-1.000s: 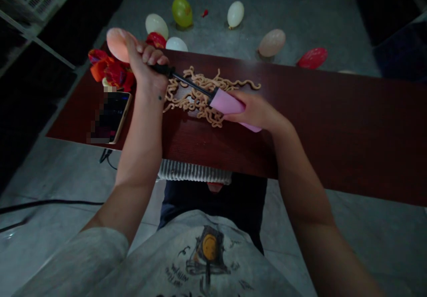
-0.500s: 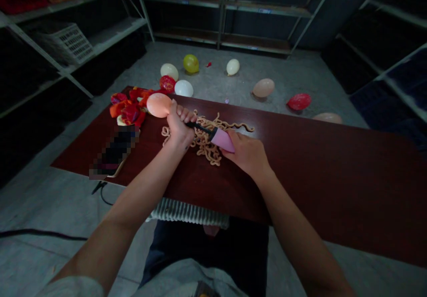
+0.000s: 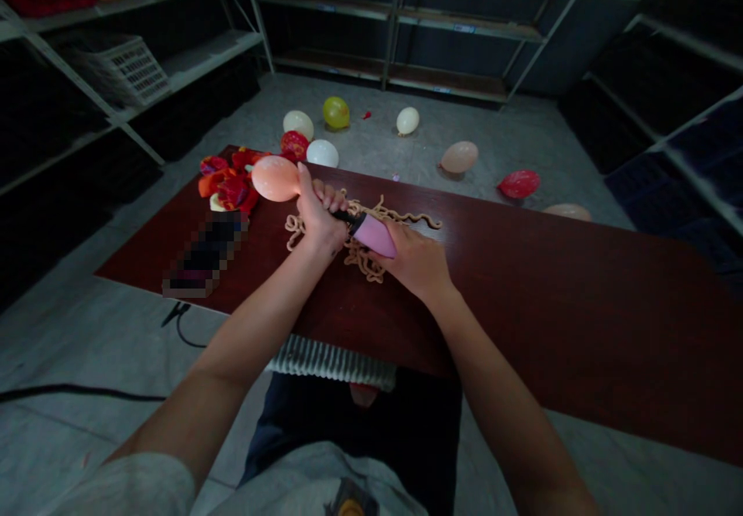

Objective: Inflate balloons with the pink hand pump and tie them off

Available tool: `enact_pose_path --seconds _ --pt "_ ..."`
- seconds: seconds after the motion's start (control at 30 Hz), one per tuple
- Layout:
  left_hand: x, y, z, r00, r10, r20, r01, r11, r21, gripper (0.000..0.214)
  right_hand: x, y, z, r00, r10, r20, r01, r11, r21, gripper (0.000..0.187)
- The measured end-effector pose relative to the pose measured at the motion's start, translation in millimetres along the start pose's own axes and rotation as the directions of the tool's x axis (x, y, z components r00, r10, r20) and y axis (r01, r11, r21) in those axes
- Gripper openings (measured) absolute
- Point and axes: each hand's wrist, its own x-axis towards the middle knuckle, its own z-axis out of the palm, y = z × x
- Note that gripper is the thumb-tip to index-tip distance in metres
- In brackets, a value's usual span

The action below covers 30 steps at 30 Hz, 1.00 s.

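A peach balloon [image 3: 276, 179], partly inflated, points left from my left hand [image 3: 323, 210]. That hand is closed around the balloon's neck and the black end of a hand balloon pump [image 3: 374, 235]. My right hand [image 3: 415, 257] is wrapped round the pump's pink body, which lies close to my left hand with only a short black part between them. Where the neck meets the nozzle is hidden by my left fingers. Beneath both hands, a tangle of beige wavy strands [image 3: 367, 264] lies on the dark red-brown table [image 3: 551, 299].
Red and orange uninflated balloons [image 3: 232, 183] are heaped at the table's left end, beside a blurred-out phone-like object [image 3: 206, 254]. Several inflated balloons, including a yellow balloon [image 3: 336, 113] and a red balloon [image 3: 519, 184], lie on the floor. Metal shelves [image 3: 464, 29] stand behind.
My right hand has pushed the pink pump body up and left towards my left hand, so less of the black shaft shows. The peach balloon looks slightly larger. The view has shifted a little.
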Motion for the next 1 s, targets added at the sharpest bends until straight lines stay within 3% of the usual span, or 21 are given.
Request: enact_pose_path --seconds 0.23,0.43,0.57,0.67,0.87,1.0 --pt "22 15 -8.9 0.995 0.084 0.051 -0.079 0.992 -0.101 0.060 -2 1 1 1.000 -0.018 -0.017 0.018 1.000 -0.005 0.059" --pt "46 35 -16.7 0.985 0.157 -0.067 -0.161 0.985 -0.057 0.049 -4 13 0 0.999 -0.022 -0.028 0.019 0.996 -0.085 0.060" --pt "58 60 -25.5 0.973 0.218 -0.069 -0.216 0.975 0.044 0.056 -2 22 -3 0.998 -0.004 -0.059 -0.004 0.991 -0.135 0.055" --pt "62 74 -29.2 0.966 0.236 -0.107 -0.235 0.972 0.023 0.062 0 28 -3 0.996 0.002 -0.090 -0.015 0.989 -0.149 0.052" --pt "58 67 -28.4 0.973 0.223 -0.059 -0.224 0.974 -0.013 0.062 -3 36 7 0.992 0.053 -0.112 -0.070 0.985 -0.155 0.053" --pt "46 56 -19.1 0.968 0.226 -0.114 -0.225 0.974 0.019 0.055 -4 33 11 0.994 0.021 -0.107 -0.040 0.982 -0.184 0.047"
